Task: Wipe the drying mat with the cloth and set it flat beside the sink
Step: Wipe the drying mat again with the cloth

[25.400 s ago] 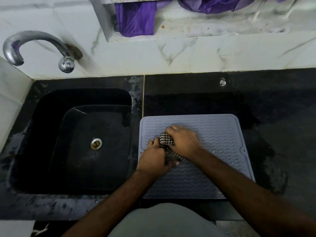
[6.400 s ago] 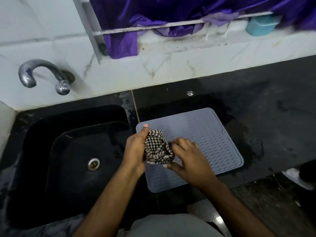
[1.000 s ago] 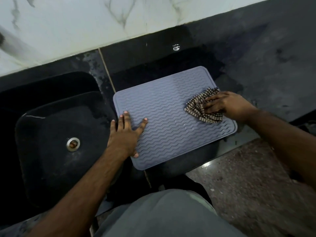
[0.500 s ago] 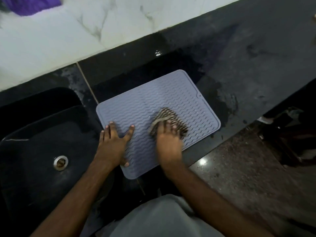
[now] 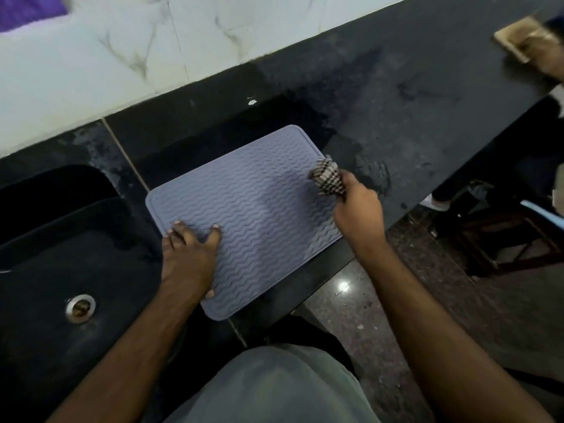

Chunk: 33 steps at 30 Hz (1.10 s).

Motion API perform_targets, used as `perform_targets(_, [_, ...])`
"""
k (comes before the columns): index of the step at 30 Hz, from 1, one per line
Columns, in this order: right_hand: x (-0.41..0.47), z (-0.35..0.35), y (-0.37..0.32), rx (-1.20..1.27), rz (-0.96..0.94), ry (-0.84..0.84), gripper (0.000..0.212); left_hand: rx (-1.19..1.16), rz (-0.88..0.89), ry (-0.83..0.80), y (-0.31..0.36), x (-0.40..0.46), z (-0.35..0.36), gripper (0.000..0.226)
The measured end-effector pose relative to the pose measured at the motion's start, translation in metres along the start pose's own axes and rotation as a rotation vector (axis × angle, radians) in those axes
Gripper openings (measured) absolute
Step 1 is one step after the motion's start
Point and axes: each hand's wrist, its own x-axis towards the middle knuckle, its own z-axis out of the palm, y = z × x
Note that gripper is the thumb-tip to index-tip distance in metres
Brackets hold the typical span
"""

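A grey ridged drying mat [image 5: 256, 209] lies flat on the black counter [image 5: 396, 96], just right of the sink [image 5: 45, 270]. My left hand [image 5: 189, 257] presses palm-down on the mat's near left corner, fingers spread. My right hand [image 5: 358, 213] grips a bunched black-and-white checked cloth [image 5: 328, 177] at the mat's right edge. The cloth sticks out from my fist and touches the mat near its far right corner.
The sink drain [image 5: 80, 307] shows at lower left. White marble tiles [image 5: 122, 56] back the counter. Another person's hand [image 5: 549, 53] rests on a tan object [image 5: 518, 41] at the far right of the counter. A dark stool [image 5: 503, 230] stands on the floor.
My right hand has swept the cloth from the middle of the mat out to its right edge. My left hand stays pressed on the mat's left side.
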Motion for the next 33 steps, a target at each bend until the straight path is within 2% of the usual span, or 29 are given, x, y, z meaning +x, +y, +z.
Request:
perform_targets(4, [0.001, 0.037, 0.021, -0.292, 0.103, -0.135, 0.054, -0.02, 0.008, 0.036, -0.003, -0.002, 0.003, 0.139])
perform_targets(7, [-0.025, 0.071, 0.007, -0.428, 0.099, -0.187, 0.052, -0.047, 0.02, 0.064, -0.006, -0.003, 0.008, 0.138])
perform_targets(12, [-0.107, 0.112, -0.062, -0.451, -0.116, -0.367, 0.052, -0.025, 0.007, 0.091, -0.004, -0.001, 0.011, 0.137])
perform_targets(15, [-0.134, 0.099, -0.082, -0.365, -0.258, -0.49, 0.048, -0.03, 0.004, 0.095, -0.004, -0.001, 0.011, 0.138])
perform_targets(18, [-0.108, 0.057, -0.074, -0.138, -0.181, -0.409, 0.037, -0.075, 0.026, 0.078, -0.009, -0.003, 0.012, 0.138])
perform_targets(21, [-0.063, 0.016, -0.054, 0.054, -0.038, -0.21, 0.033, -0.102, 0.049, 0.048, -0.013, -0.004, 0.011, 0.138])
perform_targets(24, [-0.021, -0.004, -0.025, 0.012, -0.001, 0.034, 0.032, -0.151, 0.067, 0.03, -0.016, -0.005, 0.01, 0.137])
perform_targets(26, [0.0, -0.003, -0.007, -0.126, -0.002, 0.106, 0.039, -0.179, 0.076, 0.024, -0.017, -0.005, 0.01, 0.136])
perform_targets(28, [0.011, 0.008, 0.005, -0.167, 0.014, 0.058, 0.047, -0.211, 0.087, 0.014, -0.02, -0.005, 0.012, 0.136])
perform_targets(31, [0.003, 0.039, 0.014, -0.175, 0.025, -0.122, 0.058, -0.265, 0.106, 0.019, -0.022, -0.005, 0.015, 0.135])
perform_targets(33, [-0.013, 0.064, 0.015, -0.264, 0.009, -0.15, 0.06, -0.286, 0.114, 0.027, -0.024, -0.005, 0.017, 0.134])
